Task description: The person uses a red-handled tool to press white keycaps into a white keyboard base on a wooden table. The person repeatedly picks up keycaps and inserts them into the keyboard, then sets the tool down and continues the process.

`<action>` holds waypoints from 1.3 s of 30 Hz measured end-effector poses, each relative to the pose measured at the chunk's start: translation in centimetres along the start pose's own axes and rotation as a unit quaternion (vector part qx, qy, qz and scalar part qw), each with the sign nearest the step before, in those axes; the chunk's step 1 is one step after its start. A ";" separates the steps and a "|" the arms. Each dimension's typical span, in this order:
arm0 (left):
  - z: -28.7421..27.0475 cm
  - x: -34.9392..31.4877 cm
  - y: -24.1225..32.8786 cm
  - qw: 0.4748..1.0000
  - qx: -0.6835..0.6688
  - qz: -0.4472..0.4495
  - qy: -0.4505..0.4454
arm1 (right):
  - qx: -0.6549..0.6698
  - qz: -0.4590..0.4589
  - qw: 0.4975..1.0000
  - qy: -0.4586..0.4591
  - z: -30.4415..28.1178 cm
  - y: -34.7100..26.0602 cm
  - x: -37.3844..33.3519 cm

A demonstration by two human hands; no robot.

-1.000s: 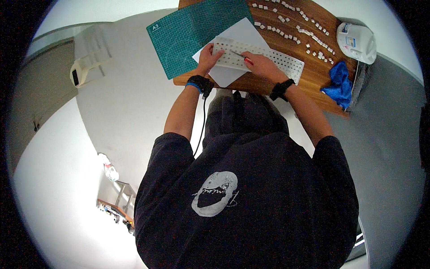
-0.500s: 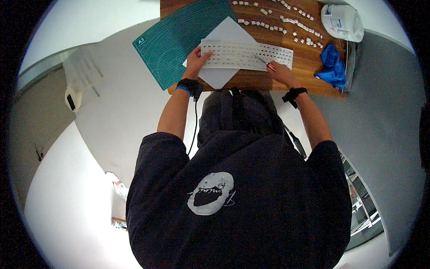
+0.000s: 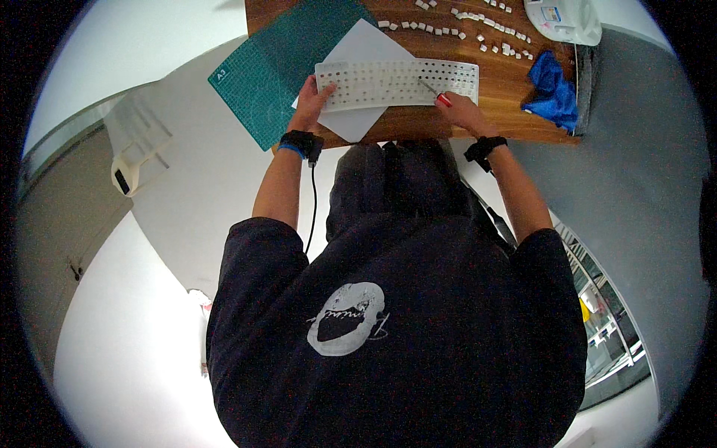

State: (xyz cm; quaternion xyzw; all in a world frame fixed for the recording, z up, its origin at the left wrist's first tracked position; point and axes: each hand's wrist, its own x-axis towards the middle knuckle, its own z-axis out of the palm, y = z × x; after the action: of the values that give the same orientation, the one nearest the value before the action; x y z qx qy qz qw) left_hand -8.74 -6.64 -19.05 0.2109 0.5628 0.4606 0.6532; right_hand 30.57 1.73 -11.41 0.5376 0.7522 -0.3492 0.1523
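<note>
A white keyboard with its keycaps off lies across a light sheet at the table's near edge. My left hand is closed on the keyboard's left end, the thumb on its top face. In my right hand, by the keyboard's near right edge, is a red-handled screwdriver. Its thin shaft slants left and away over the key holes; whether the tip touches is too small to tell. Under the sheet's left part lies a green cutting mat.
Loose white keycaps lie in rows on the wooden table beyond the keyboard. A crumpled blue cloth sits at the right, with a white plastic jug behind it. A cable hangs from my left wristband.
The whole view has shifted slightly, so the table sits higher and further left. Both hands keep their places on the keyboard and the screwdriver.
</note>
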 end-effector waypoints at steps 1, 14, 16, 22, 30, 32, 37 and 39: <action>0.0 -0.2 0.2 1.000 0.009 0.001 -0.004 | -0.010 0.002 1.000 -0.007 -0.4 -0.1 -0.3; 0.7 -2.7 2.8 1.000 -0.002 0.017 -0.012 | 0.096 -0.016 0.984 0.150 -2.1 4.2 -0.5; 0.9 -3.0 3.5 1.000 -0.014 0.005 -0.004 | 0.125 0.000 0.987 0.105 -2.9 2.8 -0.4; 1.2 -3.1 4.2 1.000 -0.025 -0.009 0.016 | 0.138 -0.099 0.985 0.005 -3.7 -4.6 -0.6; 0.3 -1.1 0.0 0.997 -0.038 0.045 0.046 | 0.025 -0.233 0.971 -0.039 -2.2 -13.3 2.4; 0.0 -0.6 -0.7 0.997 -0.016 0.045 0.062 | -0.011 -0.217 0.975 -0.054 -2.0 -15.0 3.0; 0.6 -0.6 -0.5 0.993 0.053 0.053 0.096 | -0.002 -0.240 0.969 -0.056 -1.2 -16.7 4.6; 0.3 -0.2 -1.2 0.992 0.025 0.073 0.095 | -0.003 -0.254 0.966 -0.048 -1.0 -17.2 4.7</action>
State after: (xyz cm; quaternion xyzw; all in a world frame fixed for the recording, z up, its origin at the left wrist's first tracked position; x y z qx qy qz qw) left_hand -8.01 -7.35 -19.80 0.2225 0.6168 0.5112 0.5557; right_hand 13.19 2.72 -7.32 0.3108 0.8572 -0.3993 0.0956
